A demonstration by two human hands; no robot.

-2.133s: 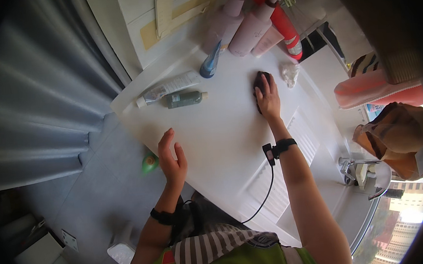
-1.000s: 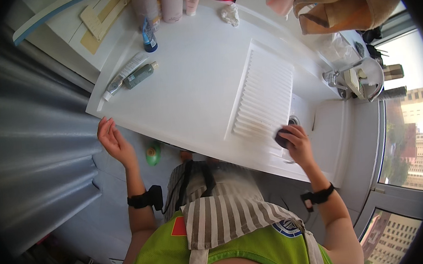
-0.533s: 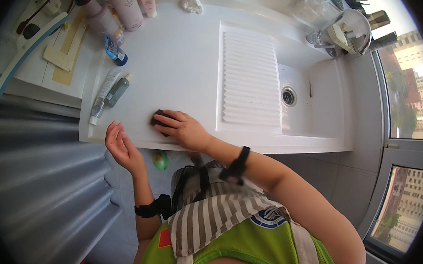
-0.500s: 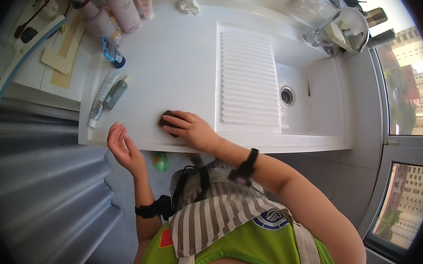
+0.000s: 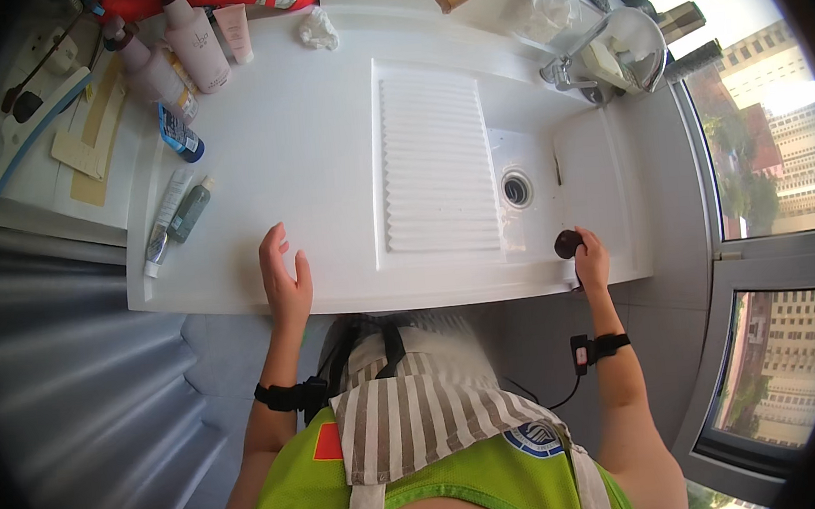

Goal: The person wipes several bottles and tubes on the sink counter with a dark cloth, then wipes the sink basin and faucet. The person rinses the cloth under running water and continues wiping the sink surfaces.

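Note:
My right hand (image 5: 592,261) is closed around a small dark brown, rounded object (image 5: 568,244), whose kind I cannot make out. It holds this over the front right part of the white sink basin (image 5: 568,160), close to the rim. My left hand (image 5: 283,276) hovers by the front edge of the white countertop (image 5: 276,160), holding nothing, its fingers apart. Between the two hands lies the ribbed white washboard (image 5: 439,166), molded beside the basin. A round metal drain (image 5: 516,188) sits in the basin floor.
At the left lie a white tube (image 5: 168,223), a small greenish bottle (image 5: 191,211) and a blue tube (image 5: 181,134). Pink pump bottles (image 5: 195,43) stand behind them. A crumpled white wad (image 5: 318,30) rests at the back. The faucet (image 5: 566,75) rises at the back right.
My right hand has carried the dark object from the countertop across to the basin's front right. My left hand has shifted right along the front edge. The view has moved slightly right.

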